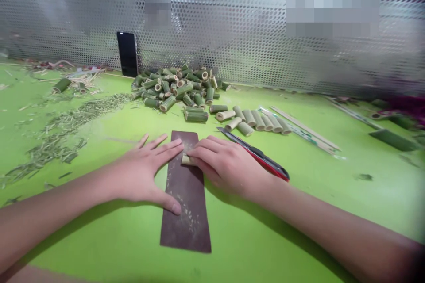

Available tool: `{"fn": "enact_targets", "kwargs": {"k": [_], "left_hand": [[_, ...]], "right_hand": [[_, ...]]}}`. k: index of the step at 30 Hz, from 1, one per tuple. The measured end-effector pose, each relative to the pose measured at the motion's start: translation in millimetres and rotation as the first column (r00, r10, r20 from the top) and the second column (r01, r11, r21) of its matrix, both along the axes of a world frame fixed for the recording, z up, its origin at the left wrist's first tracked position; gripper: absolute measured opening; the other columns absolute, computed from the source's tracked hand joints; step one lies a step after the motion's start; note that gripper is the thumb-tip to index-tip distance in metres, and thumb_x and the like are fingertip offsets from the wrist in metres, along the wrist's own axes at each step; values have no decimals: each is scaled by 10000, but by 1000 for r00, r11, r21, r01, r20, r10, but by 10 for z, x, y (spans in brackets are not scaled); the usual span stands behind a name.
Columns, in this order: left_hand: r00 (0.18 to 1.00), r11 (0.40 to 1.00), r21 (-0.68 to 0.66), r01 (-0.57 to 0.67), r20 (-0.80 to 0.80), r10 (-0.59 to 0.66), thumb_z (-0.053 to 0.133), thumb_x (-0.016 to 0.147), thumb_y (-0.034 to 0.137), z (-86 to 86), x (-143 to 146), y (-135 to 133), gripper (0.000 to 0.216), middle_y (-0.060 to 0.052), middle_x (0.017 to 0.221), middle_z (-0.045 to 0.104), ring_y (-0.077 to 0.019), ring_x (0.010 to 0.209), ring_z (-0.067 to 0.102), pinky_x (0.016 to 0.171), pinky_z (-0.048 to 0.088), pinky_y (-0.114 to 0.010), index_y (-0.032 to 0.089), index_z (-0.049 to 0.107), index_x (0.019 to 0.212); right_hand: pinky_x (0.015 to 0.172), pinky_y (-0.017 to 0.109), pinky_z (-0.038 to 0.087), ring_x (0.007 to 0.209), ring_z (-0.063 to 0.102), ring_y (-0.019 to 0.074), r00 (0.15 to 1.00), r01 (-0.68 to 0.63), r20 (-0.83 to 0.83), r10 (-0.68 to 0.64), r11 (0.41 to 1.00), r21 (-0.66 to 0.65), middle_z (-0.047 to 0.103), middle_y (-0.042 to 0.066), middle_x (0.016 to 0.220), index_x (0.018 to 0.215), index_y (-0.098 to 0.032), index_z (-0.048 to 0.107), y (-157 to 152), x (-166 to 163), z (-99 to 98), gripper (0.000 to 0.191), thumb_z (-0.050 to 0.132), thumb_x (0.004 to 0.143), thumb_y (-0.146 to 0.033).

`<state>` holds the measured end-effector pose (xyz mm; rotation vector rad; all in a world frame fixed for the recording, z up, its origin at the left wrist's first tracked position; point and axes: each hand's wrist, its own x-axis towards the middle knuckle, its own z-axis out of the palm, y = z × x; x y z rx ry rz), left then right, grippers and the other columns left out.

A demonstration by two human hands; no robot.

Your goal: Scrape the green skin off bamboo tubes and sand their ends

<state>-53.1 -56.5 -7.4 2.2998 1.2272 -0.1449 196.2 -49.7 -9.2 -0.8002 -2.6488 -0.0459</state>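
Note:
A dark brown strip of sandpaper (187, 203) lies lengthwise on the green table, dusted with pale specks. My left hand (142, 168) is spread across its left edge, with thumb and fingertips pressing on the sheet. Closed around a short, pale piece of bamboo (188, 160), my right hand (226, 161) holds it against the upper part of the sandpaper. Only the left end of that piece shows; the fingers hide the rest. Just beyond my right hand lies a red and black utility knife (262, 157), its blade pointing to the upper left.
A heap of green bamboo pieces (179, 86) stands at the back, near an upright phone (127, 54). Scraped pale pieces (262, 120) line up beside thin sticks (305, 128). Green shavings (56, 141) spread at left. A perforated metal panel (215, 31) bounds the table's rear.

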Motion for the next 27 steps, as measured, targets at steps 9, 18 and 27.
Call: {"fn": "enact_targets", "kwargs": {"k": [9, 18, 27], "left_hand": [[999, 1000, 3, -1, 47, 1, 662, 668, 919, -40, -17, 0, 1263, 30, 1731, -26, -445, 1575, -79, 1240, 34, -747, 426, 32, 1646], [1000, 999, -35, -7, 4, 7, 663, 677, 908, 39, 27, -5, 1253, 27, 1720, -37, -422, 1574, -80, 1245, -5, -720, 397, 70, 1655], [999, 997, 68, 28, -45, -25, 691, 665, 884, -66, -6, 0, 1278, -5, 1720, 14, -419, 1580, -16, 1260, 18, -700, 364, 79, 1660]], "right_hand": [[821, 394, 544, 886, 669, 233, 999, 21, 43, -17, 995, -93, 740, 104, 1002, 1078, -147, 744, 21, 16, -33, 317, 495, 1076, -343], [702, 367, 540, 725, 675, 210, 986, 115, 139, -92, 979, -167, 719, 68, 852, 1085, -144, 637, -83, -52, 62, 230, 511, 1069, -336], [528, 258, 374, 576, 538, 129, 980, 57, 197, 19, 926, -373, 641, 2, 755, 938, -183, 560, -264, -273, 128, 143, 494, 1011, -287]]}}
